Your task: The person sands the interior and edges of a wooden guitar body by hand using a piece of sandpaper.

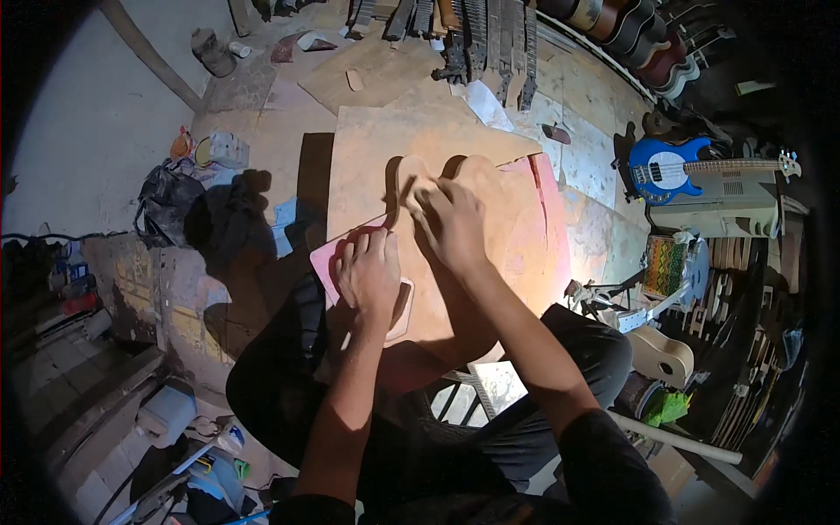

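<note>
An unfinished wooden electric guitar body (521, 229) with two horns lies flat in front of me. A recess with a pale rim (402, 320) shows in its surface near my left wrist. My left hand (367, 269) rests flat on the body's left side, fingers stretched out and holding nothing. My right hand (452, 220) is on the upper part of the body by the left horn (411, 166). Its fingers are bent and pressed down together there. Whatever may be under those fingertips is too hidden to name. Pink sheeting (325, 261) shows under the left edge.
Thin wooden boards (354, 131) lie under and beyond the body. Several guitar necks (472, 39) are at the far side. A blue bass guitar (672, 171) stands at the right, above an acoustic guitar body (661, 354). A black plastic bag (166, 206) sits at the left.
</note>
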Demonstrator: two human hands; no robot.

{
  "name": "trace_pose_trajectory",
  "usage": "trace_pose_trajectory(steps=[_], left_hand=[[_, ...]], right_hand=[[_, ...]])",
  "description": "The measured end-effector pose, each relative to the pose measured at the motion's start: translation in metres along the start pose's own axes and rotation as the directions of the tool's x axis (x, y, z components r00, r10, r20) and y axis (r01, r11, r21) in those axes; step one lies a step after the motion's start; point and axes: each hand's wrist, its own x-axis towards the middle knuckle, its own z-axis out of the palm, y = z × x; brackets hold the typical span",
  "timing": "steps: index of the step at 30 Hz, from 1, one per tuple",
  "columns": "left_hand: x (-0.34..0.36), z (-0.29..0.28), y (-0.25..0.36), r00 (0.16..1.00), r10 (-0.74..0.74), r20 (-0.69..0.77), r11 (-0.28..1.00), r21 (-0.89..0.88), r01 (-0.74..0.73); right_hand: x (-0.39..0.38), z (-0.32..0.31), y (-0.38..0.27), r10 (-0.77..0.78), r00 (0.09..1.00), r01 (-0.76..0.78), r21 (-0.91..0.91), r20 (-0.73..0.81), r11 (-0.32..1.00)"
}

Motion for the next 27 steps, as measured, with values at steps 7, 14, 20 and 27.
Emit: trace_pose_trajectory(steps=[7, 14, 20, 27], left_hand=[[-0.002, -0.004, -0.004, 1.000, -0.012, 0.016, 0.998, 0.056, 0.011], [0.000, 0.003, 0.000, 1.000, 0.022, 0.006, 0.999, 0.035, -0.022], [-0.001, 0.001, -0.004, 1.000, 0.007, 0.018, 0.997, 0.081, -0.008], [-0.001, 0.003, -0.004, 1.000, 0.013, 0.012, 0.997, 0.075, -0.014]], right_hand=[[-0.097, -0.041, 0.012, -0.013, 0.987, 0.010, 0.021, 0.158, 1.000], [-0.003, 0.001, 0.004, -0.048, 0.998, 0.045, 0.059, 0.046, 0.997], [-0.064, -0.022, -0.001, -0.031, 0.998, 0.032, -0.018, 0.056, 0.999], [-0.060, -0.008, 0.009, 0.030, 0.996, -0.041, 0.138, 0.083, 0.990]])
